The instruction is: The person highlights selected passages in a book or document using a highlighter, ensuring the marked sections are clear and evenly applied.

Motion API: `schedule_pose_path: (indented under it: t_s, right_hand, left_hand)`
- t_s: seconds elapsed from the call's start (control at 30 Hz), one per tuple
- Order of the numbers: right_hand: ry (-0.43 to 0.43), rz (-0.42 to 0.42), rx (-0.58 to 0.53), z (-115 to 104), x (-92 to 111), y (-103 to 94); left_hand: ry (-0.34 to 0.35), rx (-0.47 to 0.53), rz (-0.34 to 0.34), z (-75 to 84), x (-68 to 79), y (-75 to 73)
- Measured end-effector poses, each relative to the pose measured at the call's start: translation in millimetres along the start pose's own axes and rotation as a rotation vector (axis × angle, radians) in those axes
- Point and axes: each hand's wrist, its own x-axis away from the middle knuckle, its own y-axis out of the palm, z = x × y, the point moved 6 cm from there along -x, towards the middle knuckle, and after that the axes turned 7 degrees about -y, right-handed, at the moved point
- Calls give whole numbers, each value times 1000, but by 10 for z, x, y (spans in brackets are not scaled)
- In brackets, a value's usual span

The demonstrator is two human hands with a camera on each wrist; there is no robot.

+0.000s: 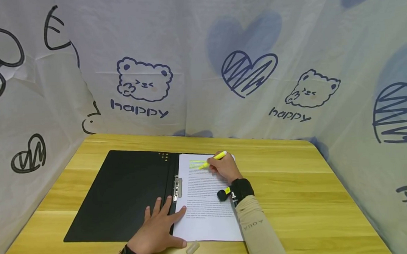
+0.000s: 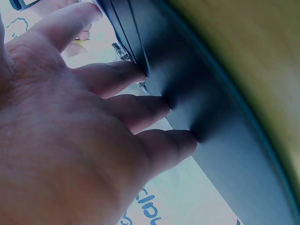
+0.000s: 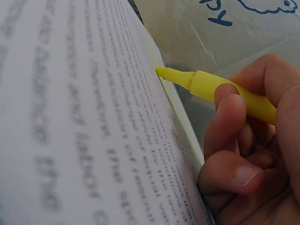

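A yellow highlighter (image 1: pixel 220 155) is pinched in my right hand (image 1: pixel 227 167), its tip down at the upper lines of a printed sheet (image 1: pixel 214 225). Several yellow strokes mark those lines. In the right wrist view the highlighter (image 3: pixel 211 86) shows its tip touching the page, with my fingers curled round the barrel. The sheet lies in an open black clip folder (image 1: pixel 124 195), beside its metal clip (image 1: pixel 177 188). My left hand (image 1: pixel 155 231) rests spread across the folder's lower part and the page's left edge. Its fingertips touch the black cover (image 2: pixel 225 136) in the left wrist view.
A translucent cap (image 1: pixel 193 248) lies on the wooden table (image 1: pixel 302 198) just below the sheet's bottom edge, near my left thumb. White cloth walls (image 1: pixel 193 40) with drawn hearts and bears stand behind the table and at both sides.
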Motion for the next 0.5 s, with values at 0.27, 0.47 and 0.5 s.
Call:
schedule_pose_path:
  t_s: [0.27, 0.47, 0.5]
  right_hand:
    - [0, 3, 1, 3, -2, -15]
    - [-23, 3, 28, 11, -17, -35]
    - [-27, 3, 35, 9, -19, -38]
  left_hand:
    - [4, -9, 4, 5, 6, 6]
    - [8, -15, 10, 13, 14, -1]
    - [9, -16, 12, 14, 15, -3]
